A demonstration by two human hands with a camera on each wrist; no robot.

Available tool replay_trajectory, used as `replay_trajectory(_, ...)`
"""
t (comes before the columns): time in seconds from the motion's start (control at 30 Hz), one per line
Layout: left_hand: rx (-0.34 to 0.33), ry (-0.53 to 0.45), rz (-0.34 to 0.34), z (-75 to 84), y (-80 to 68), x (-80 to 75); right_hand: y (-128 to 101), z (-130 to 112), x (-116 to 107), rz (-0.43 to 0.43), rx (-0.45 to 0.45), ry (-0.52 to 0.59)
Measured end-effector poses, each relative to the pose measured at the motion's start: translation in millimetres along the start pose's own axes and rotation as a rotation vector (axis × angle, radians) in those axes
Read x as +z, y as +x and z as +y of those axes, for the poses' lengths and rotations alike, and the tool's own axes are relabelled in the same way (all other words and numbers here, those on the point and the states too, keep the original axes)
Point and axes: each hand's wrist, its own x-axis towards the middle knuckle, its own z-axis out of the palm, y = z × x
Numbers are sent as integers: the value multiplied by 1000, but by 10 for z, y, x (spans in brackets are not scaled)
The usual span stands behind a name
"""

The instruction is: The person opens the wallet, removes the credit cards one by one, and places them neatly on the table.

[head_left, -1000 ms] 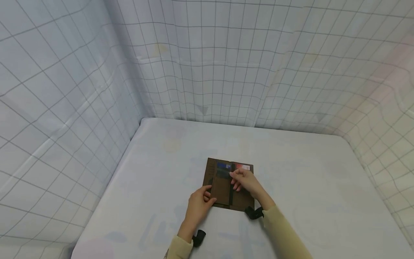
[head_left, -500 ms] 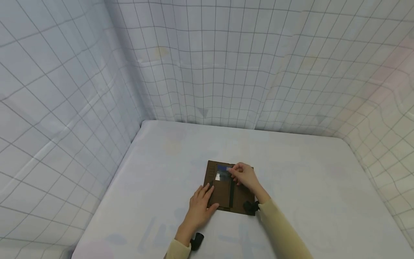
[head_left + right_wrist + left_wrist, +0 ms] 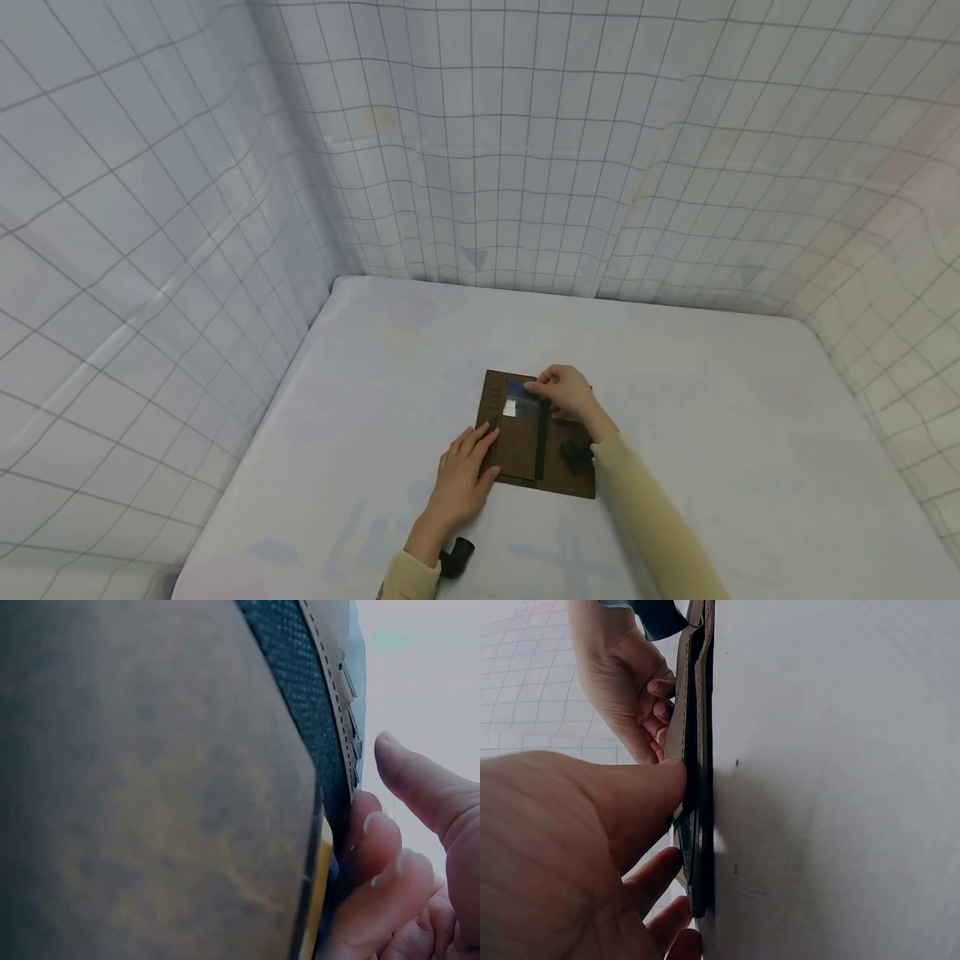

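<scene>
A brown leather wallet (image 3: 517, 450) lies spread on the table, with a dark band down its middle. In its left half sit a blue card (image 3: 517, 388) and a clear window (image 3: 520, 407) that reflects light. My left hand (image 3: 459, 483) rests on the wallet's lower left side, fingers extended; in the left wrist view its thumb touches the edge. Over the wallet's upper middle, my right hand (image 3: 567, 392) has its thumb at the blue card's corner. The right wrist view shows the right thumb (image 3: 420, 780) apart from the loosely bent fingers. The wallet's upper right is partly hidden.
White table (image 3: 360, 417) surface surrounds the wallet. Grid-patterned white curtains (image 3: 480, 183) hang at the back and both sides. A black wrist device (image 3: 456, 557) is on the left wrist, and another black device (image 3: 576, 452) sits by the right wrist, over the wallet.
My right hand has moved up slightly towards the blue card's top corner, covering the red card seen earlier. The left hand's fingers have straightened and flattened on the wallet.
</scene>
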Motion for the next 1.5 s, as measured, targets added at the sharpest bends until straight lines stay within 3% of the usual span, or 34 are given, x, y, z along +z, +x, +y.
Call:
replay_trajectory(0.67, -20, 52, -11, 44, 2, 14, 59, -87, -21, -17, 37, -131)
replay_trajectory(1.23, -20, 75, -11, 20, 8, 38, 98, -105, -53, -23, 89, -140)
replay_trajectory(1.5, -23, 75, -19, 24, -13, 21, 109, -58, -33, -7, 82, -73)
